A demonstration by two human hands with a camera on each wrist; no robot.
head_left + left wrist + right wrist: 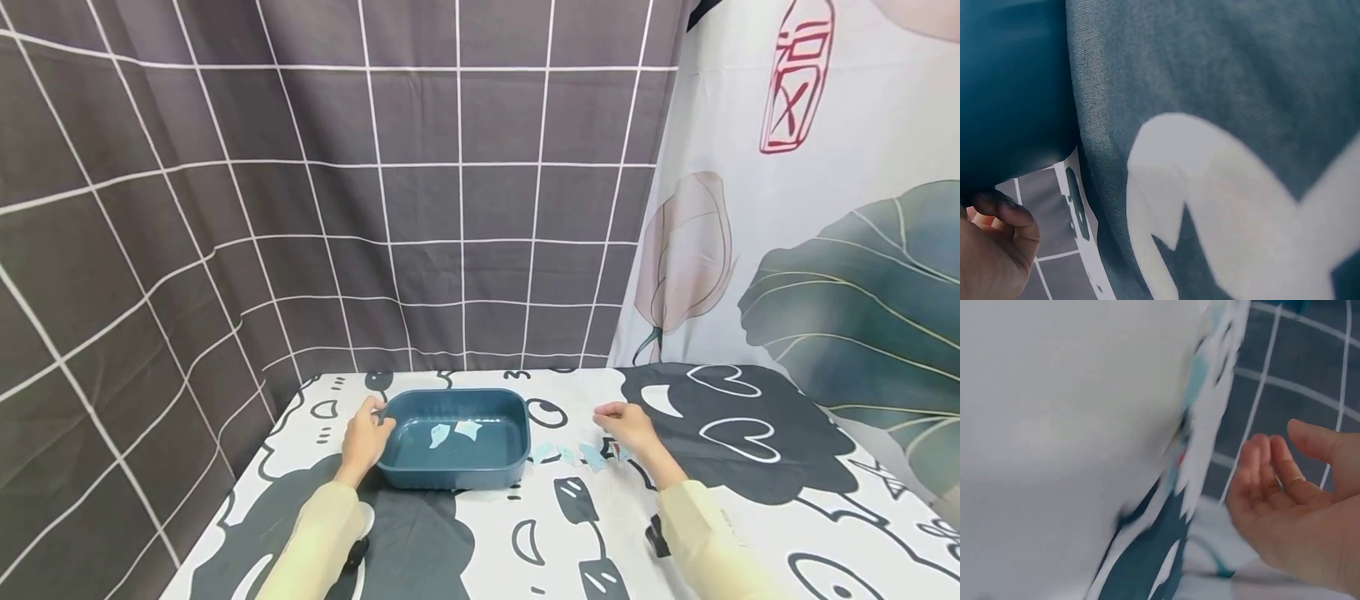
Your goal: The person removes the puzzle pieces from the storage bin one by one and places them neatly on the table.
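A dark teal rectangular basin (454, 479) stands on the patterned cloth, with two pale blue scraps, one of them a left scrap (439, 434) and the other a right scrap (468, 429), lying on its bottom. My left hand (363, 437) grips the basin's left rim; in the left wrist view its curled fingers (1007, 209) meet the edge of the basin wall. To the right of the basin lies a row of several light blue scraps (592, 456). Above and just behind that row is my right hand (628, 427), its fingers loosely bent and holding nothing in the right wrist view.
A black-and-white cartoon cloth (555, 542) covers the table. Behind it hangs a dark grey curtain (420, 200) with a white grid, which also runs along the left side. A white curtain (697, 250) with leaf and flower prints hangs at the right.
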